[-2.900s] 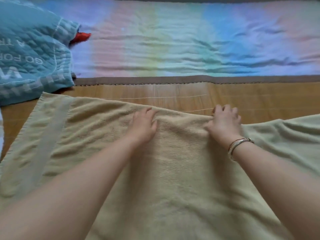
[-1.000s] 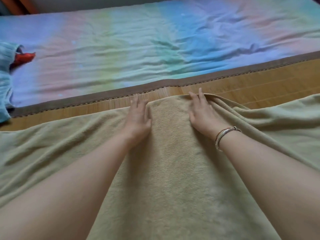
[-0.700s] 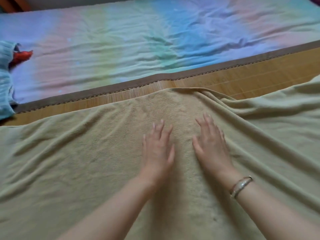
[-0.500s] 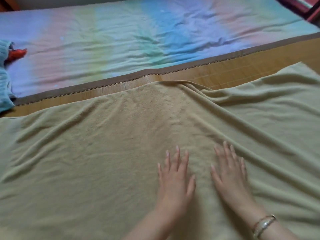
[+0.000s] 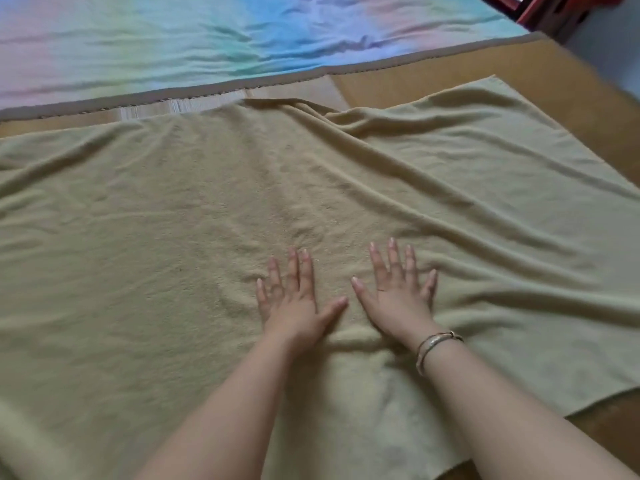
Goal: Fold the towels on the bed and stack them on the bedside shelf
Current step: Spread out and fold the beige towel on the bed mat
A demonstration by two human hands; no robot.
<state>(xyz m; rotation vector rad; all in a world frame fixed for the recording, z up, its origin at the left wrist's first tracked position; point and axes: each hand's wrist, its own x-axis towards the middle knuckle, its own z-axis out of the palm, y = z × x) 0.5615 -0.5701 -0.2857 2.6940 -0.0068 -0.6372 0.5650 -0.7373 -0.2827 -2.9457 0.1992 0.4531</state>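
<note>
bare mat (image 5: 571, 109) right of towel (image 5: 173, 237), flat sheet (image 5: 173, 39) beyond

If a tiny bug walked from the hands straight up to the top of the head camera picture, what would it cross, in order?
Left hand and right hand flat on the towel → yellow towel → bamboo mat → brown mat border → rainbow sheet.

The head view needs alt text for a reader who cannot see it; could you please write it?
Both hands, left and right, lie flat with fingers spread on a wrinkled beige towel spread over a bamboo mat. A pastel rainbow sheet lies beyond.
</note>
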